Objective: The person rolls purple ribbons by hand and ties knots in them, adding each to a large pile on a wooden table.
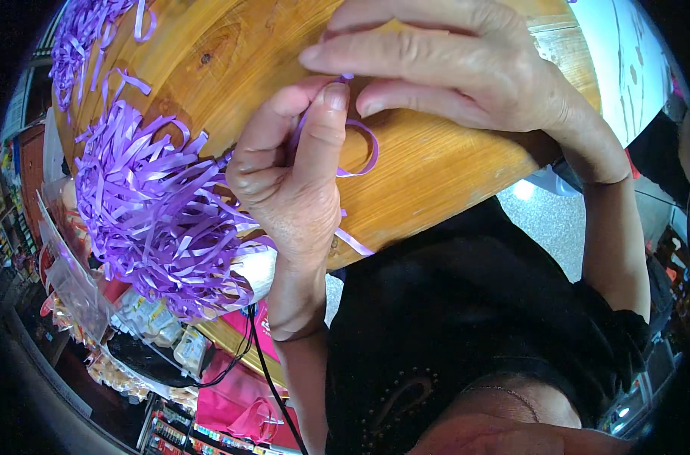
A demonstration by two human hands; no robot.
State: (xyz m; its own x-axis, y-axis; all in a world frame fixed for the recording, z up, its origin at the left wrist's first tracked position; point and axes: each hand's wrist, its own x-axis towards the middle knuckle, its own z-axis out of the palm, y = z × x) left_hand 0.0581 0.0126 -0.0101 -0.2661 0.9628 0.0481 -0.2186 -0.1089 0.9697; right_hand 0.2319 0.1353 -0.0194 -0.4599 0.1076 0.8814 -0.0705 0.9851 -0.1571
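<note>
My left hand (298, 163) is closed above the wooden table, its thumb and forefinger pinching a narrow purple ribbon (374, 152). A tiny tip of the ribbon pokes out above the thumbnail, while a loop of it hangs to the right of the thumb. Just above and to the right hovers my right hand (455, 68), its fingers stretched out and apart. Nothing shows in its grasp, though its thumb side is partly hidden. Beside my left wrist lies a big heap of cut purple ribbons (155, 212).
A second bunch of purple ribbons (79, 45) lies at the table's far left. The round wooden table (231, 45) curves past my body. Below its left edge are clear plastic bags (72, 280), a black cable (265, 364) and a pink bag (239, 406).
</note>
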